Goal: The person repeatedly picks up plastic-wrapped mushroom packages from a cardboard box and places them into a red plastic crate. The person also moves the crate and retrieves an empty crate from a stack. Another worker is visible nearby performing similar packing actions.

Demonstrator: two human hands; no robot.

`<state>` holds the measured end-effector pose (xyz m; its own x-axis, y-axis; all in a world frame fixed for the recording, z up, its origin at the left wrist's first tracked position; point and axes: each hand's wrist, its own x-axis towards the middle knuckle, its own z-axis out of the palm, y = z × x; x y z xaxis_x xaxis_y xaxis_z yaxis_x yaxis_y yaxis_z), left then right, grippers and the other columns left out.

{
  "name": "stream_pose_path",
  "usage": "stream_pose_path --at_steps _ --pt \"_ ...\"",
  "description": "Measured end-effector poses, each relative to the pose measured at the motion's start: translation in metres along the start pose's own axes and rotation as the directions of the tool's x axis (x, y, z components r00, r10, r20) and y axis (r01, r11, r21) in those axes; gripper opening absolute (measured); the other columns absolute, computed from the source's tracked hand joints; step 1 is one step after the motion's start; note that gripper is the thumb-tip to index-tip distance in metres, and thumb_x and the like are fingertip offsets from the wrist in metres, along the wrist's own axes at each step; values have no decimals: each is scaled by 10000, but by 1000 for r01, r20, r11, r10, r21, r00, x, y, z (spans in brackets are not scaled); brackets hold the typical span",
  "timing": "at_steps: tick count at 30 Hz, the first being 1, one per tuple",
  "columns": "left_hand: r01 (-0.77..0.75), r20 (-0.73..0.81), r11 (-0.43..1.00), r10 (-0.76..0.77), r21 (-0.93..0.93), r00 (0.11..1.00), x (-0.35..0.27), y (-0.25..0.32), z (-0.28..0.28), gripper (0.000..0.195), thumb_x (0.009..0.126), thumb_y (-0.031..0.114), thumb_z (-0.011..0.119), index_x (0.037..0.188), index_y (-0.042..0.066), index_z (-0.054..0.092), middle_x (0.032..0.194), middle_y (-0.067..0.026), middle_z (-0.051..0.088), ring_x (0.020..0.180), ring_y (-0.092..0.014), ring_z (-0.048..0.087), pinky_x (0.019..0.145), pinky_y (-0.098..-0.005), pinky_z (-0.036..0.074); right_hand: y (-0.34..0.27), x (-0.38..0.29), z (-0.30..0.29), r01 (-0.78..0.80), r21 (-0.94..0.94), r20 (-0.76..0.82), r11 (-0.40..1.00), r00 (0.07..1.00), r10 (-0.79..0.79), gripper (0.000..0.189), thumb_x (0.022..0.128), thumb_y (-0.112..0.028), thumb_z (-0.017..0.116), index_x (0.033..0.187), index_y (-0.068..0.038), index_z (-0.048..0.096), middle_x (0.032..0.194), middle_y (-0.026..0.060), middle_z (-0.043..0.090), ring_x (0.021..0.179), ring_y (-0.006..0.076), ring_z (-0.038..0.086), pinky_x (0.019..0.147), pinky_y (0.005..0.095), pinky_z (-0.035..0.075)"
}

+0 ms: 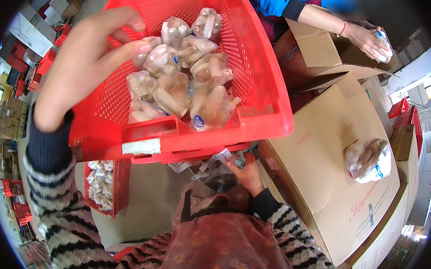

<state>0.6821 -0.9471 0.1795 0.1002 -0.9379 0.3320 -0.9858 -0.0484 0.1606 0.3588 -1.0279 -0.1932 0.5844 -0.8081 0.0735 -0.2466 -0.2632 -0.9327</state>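
Note:
A red perforated plastic crate (208, 137) stands before me, holding several clear bags of pale mushrooms (171, 92), some with a round blue sticker. Over the crate's left side, my left hand (93, 53) is raised with thumb and fingers apart and nothing between them; its fingertips are near the bags at the left. My right hand (247, 171) is below the crate's near edge, its fingers on a small white printed label (225, 157), close to some crumpled clear plastic (210, 170). Another bag of mushrooms (369, 159) lies on a closed cardboard box at the right.
That large cardboard box (322, 157) fills the right side. Behind it a co-worker's hand (366, 43) holds a bagged item (383, 47) over an open cardboard box (318, 48). A second red crate of bags (122, 189) stands lower left. Red crates and boxes line the far left.

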Motion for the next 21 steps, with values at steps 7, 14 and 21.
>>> stream_pose_path --at_steps 7,14,21 --pt "30 -87 998 -34 -48 996 -73 90 -30 284 761 160 817 875 -22 630 837 -136 664 729 -280 668 618 -340 520 20 -2 29 -211 105 142 972 970 195 330 840 -278 779 1009 -6 697 808 114 708 722 211 666 664 352 513" --pt "37 142 988 -16 -151 990 -93 127 -16 379 734 289 841 948 32 664 913 -96 700 789 -257 691 674 -364 534 -139 -5 -56 13 281 515 960 842 -162 153 853 -135 761 871 -7 679 742 76 639 656 178 602 611 335 471" --pt "-12 200 845 141 -535 970 -62 175 10 223 824 201 796 957 75 669 830 -50 669 699 -239 647 589 -346 482 -256 7 -123 391 404 471 827 686 -554 194 789 -113 794 901 -26 663 753 87 615 678 276 607 629 362 475"
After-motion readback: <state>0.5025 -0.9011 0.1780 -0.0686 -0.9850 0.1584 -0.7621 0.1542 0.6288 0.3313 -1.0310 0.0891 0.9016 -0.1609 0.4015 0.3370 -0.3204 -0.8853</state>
